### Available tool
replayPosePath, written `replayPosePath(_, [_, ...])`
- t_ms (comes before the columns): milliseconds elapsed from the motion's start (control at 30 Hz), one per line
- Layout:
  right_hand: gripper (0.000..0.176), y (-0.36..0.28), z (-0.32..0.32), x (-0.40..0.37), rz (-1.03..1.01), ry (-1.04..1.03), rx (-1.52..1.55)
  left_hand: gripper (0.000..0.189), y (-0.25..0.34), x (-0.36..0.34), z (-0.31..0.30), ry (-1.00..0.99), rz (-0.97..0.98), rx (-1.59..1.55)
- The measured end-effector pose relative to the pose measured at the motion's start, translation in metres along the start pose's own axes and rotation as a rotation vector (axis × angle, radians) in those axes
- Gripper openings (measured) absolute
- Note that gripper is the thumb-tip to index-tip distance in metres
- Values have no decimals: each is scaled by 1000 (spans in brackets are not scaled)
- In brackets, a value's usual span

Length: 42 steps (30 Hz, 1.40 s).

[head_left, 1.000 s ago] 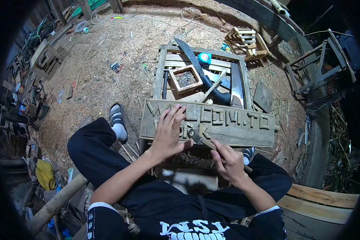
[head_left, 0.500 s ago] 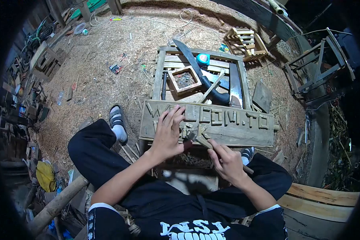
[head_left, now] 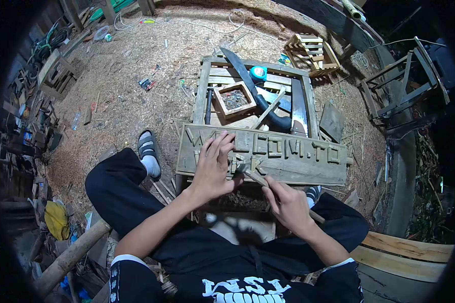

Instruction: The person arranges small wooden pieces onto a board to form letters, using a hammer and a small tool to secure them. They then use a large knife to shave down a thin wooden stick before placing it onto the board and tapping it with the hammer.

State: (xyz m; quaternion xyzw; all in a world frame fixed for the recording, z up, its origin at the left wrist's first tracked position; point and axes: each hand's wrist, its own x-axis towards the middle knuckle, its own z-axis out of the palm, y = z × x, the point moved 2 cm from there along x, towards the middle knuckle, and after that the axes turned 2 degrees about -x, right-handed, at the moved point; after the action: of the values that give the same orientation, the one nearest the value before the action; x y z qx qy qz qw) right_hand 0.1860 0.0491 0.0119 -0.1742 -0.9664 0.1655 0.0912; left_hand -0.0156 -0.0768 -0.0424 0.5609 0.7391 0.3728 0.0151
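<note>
A long wooden sign board (head_left: 288, 164) with raised wooden letters lies across a slatted wooden crate (head_left: 205, 91) in front of me. My left hand (head_left: 212, 166) presses flat on the board's left part, fingers spread over the letters. My right hand (head_left: 287, 206) grips the wooden handle of a hammer (head_left: 250, 172), whose head rests on the board's lower row of letters beside my left fingers.
On the crate behind the board lie a big machete (head_left: 253, 86), a hand saw (head_left: 298, 108), a small square wooden box (head_left: 233, 99) and a teal tape measure (head_left: 258, 73). Another small crate (head_left: 311, 53) stands far right. Sawdust covers the ground; my sandalled foot (head_left: 147, 149) is at left.
The hammer head dipped slightly toward the board and my right hand shifted a little. My left hand stayed pressed on the sign.
</note>
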Motion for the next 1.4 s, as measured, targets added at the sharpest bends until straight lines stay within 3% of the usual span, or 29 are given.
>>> replayPosePath(100, [35,-3,-12,6,5,-8,-24,81,-2,1,3,13,-4,12])
replayPosePath(267, [35,4,-3,-1,-49,220,238,80,-1,0,2,17,-8,-6])
replayPosePath(333, [34,7,-1,4,28,-10,41,79,-1,1,1,0,-15,-1])
replayPosePath(433, [32,-2,-13,6,-47,114,156,78,-1,0,2,3,-14,4])
replayPosePath(700, [33,-2,-8,6,-33,38,29,78,2,0,-2,-21,-19,-1])
replayPosePath(767, [34,1,-1,1,-100,261,272,76,3,0,-2,-6,-10,10])
replayPosePath(800, [34,3,0,-1,-98,265,269,75,3,1,-1,5,-7,9])
replayPosePath(867, [36,10,4,0,31,-12,69,75,3,0,0,-3,-7,12])
replayPosePath(1000, [30,1,-8,0,-7,199,322,75,0,0,2,12,-3,28])
replayPosePath(1033, [30,3,-4,-3,3,197,323,75,1,-2,1,4,-3,22])
replayPosePath(1100, [31,6,2,0,13,-30,106,74,1,0,-3,-40,-13,14])
replayPosePath(1167, [31,4,-3,4,22,-12,99,74,0,3,-2,-15,-2,30])
replayPosePath(1300, [29,-2,-8,-1,24,201,374,73,1,-2,1,-22,-12,24])
replayPosePath(1400, [28,7,-2,4,97,-74,115,74,1,0,-5,-51,10,52])
